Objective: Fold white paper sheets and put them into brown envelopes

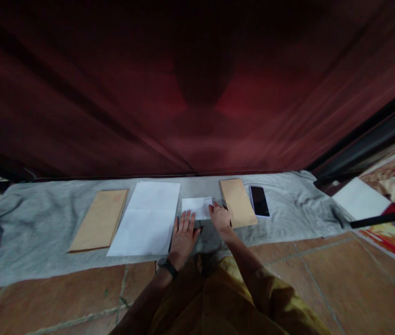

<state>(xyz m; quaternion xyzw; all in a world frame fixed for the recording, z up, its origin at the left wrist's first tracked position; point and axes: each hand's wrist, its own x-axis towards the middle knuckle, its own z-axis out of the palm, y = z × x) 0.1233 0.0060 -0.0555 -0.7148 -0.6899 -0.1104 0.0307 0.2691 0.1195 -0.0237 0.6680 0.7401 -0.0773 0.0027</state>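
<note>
A small folded sheet of white paper (196,207) lies on the grey cloth in front of me. My left hand (183,235) rests flat at its lower left corner, fingers stretched out; a dark watch sits on that wrist. At the right edge of the folded sheet, my right hand (220,216) is curled, its fingertips against the paper. Left of my hands lies a stack of larger white sheets (145,218) with a faint crease across. Close to the right hand is a brown envelope (238,203).
Several brown envelopes (100,218) are stacked at the left. A phone (260,201) lies beside the right envelope. The grey cloth (295,209) covers the long surface, with a dark red curtain (131,116) behind. Dark bars (368,135) and a white card (361,199) are at the right.
</note>
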